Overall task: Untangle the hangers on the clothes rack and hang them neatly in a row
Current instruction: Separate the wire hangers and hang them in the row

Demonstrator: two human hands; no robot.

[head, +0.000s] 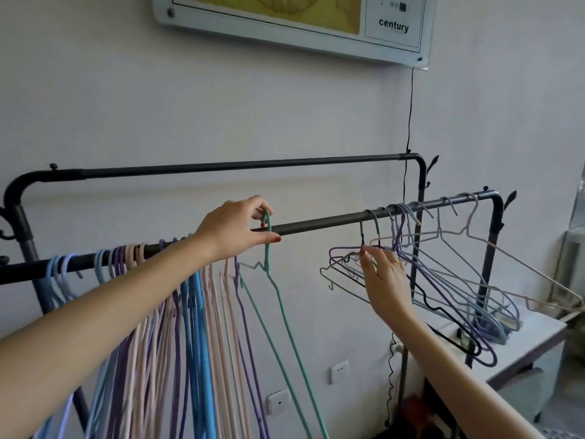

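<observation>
Pinching the hook of a green hanger (268, 245) between thumb and curled fingers, the left hand (235, 231) is held at the front rail (329, 224) of the black clothes rack (421, 185), the hook being looped over the rail right at the grip. Below that grip the green wire body is seen hanging down and slanting to the right. To the left of the grip, a tidy row of blue, purple and pink hangers (177, 299) is hung along the same rail. Well to the right, the right hand (384, 280) is raised with thumb and fingertips closed on wires in a tangled cluster of hangers (443, 274), which is suspended from the rail's right end and spread beyond the hand.
</observation>
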